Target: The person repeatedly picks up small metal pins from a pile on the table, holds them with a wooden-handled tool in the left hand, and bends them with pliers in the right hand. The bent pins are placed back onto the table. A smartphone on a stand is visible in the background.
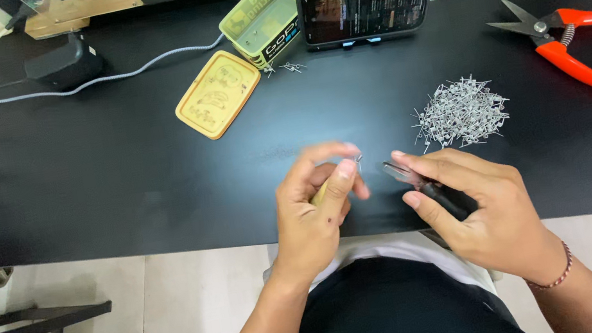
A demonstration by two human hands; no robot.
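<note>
Black tabletop (113, 164) fills your view, a phone (368, 4) propped at its far edge. Your left hand (314, 207) pinches a tiny metal piece (358, 158) between thumb and fingertips, though blur hides the grip's detail. Your right hand (477, 209) is closed around a dark-handled tool (417, 179), its long axis slanting up-left so the tip lies just beside that piece. Beyond your right hand, nearer it than your left, sits the pile of small metal parts (460, 113).
</note>
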